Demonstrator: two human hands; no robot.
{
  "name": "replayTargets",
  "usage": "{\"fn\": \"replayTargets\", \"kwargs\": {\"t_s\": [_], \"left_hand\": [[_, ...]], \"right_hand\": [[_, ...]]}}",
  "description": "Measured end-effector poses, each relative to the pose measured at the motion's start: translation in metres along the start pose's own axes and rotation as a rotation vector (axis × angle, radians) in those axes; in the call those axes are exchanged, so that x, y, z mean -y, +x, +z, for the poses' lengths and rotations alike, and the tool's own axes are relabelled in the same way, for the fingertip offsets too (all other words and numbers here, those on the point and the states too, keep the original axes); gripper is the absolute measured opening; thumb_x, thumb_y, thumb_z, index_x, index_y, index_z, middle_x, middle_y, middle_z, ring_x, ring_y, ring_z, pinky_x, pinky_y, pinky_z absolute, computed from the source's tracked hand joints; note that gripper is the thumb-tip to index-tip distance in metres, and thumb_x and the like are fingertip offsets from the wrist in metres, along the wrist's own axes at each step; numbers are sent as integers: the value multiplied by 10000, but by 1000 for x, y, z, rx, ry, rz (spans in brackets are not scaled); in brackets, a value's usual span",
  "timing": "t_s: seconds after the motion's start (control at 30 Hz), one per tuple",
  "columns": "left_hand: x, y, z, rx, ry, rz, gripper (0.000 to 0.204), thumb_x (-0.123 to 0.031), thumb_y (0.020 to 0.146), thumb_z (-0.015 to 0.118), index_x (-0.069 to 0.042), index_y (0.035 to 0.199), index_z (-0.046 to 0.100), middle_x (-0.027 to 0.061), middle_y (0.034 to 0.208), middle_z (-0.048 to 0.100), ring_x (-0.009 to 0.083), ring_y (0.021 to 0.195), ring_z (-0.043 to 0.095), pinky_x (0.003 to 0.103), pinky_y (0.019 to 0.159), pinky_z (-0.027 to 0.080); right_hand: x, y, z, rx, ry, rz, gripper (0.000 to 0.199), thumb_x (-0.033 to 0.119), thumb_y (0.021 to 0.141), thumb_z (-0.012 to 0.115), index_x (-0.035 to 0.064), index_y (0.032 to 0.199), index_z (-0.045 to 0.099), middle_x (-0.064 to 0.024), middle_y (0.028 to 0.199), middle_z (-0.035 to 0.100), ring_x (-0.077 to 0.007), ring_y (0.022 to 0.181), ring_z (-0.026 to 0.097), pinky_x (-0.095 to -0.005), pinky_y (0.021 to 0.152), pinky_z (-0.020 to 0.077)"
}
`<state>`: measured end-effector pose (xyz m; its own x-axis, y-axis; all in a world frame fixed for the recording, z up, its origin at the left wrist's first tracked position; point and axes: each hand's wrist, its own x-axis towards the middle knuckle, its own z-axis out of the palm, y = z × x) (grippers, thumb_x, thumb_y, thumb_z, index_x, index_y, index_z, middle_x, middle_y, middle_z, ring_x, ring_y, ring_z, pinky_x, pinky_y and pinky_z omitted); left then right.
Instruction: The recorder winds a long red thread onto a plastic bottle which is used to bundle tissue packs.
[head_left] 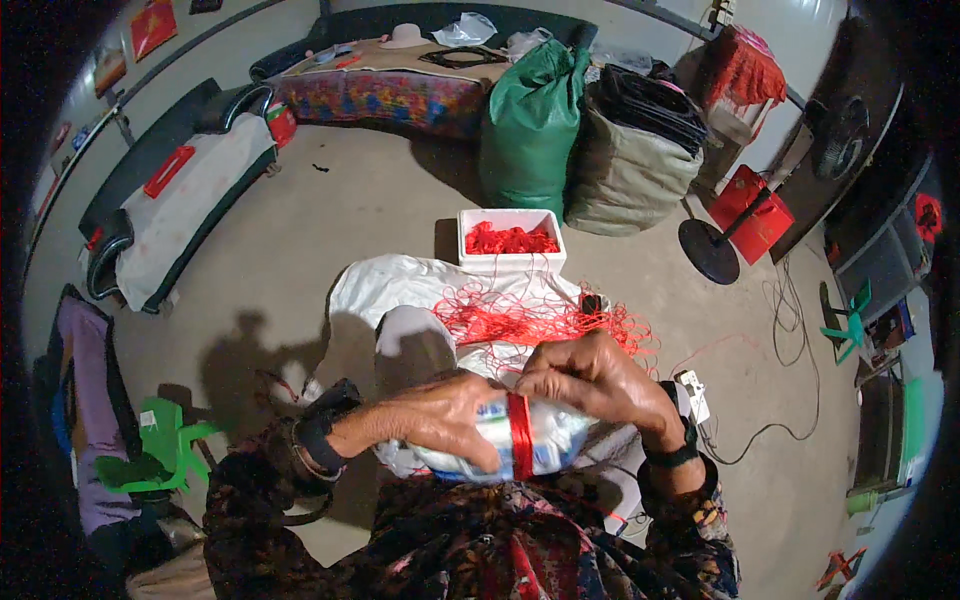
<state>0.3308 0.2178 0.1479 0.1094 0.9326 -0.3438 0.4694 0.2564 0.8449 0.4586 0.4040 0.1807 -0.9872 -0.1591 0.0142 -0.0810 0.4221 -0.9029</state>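
Note:
In my lap lies a clear plastic-wrapped package (555, 440) with white and blue showing through. A band of red cord (520, 435) runs around its middle. My left hand (450, 420) grips the package from the left, thumb on the near side and fingers at the far side. Just above the band, my right hand (595, 375) is closed in a pinch; whatever is between its fingertips is too small to make out. Beyond my hands, a tangle of loose red cord (540, 315) is spread over a white sheet (385, 285) on the floor.
A white foam box (510, 262) of red cord stands past the sheet. Farther back are a green sack (530, 140) and a pale sack (630, 180). At right stand a fan (710, 250), a power strip (692, 395) and cables; at left, a green chair (165, 445).

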Motion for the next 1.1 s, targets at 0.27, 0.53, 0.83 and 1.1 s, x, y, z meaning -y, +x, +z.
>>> {"fn": "replayTargets", "kwargs": {"t_s": [0.27,0.53,0.83,1.1], "left_hand": [[-16,-20,3,-97,-292,168,641,-255,611,764,31,1139,539,90,936,635,134,846,560,314,784,445],[-10,-24,-11,-295,-586,-16,625,-195,560,808,18,1098,572,67,1007,629,141,933,558,295,875,418],[31,-22,22,-402,-870,-27,514,-161,641,743,12,1096,575,64,953,641,131,826,617,275,777,484],[38,-34,76,-481,-1142,-132,440,-160,657,699,7,1053,602,88,938,656,156,816,645,301,766,520]], "right_hand": [[-77,3,33,19,684,176,198,209,870,622,15,904,649,23,769,608,-47,711,523,-227,638,439],[-82,-26,67,-274,453,266,279,159,855,636,59,1110,578,1,1054,607,-99,976,529,-274,866,438],[-84,-50,96,-135,399,226,213,225,932,532,30,919,618,22,771,585,-74,743,508,-247,701,439],[-89,-76,100,-60,327,204,307,261,930,534,-8,784,556,6,630,470,-53,641,413,-247,566,391]]}}
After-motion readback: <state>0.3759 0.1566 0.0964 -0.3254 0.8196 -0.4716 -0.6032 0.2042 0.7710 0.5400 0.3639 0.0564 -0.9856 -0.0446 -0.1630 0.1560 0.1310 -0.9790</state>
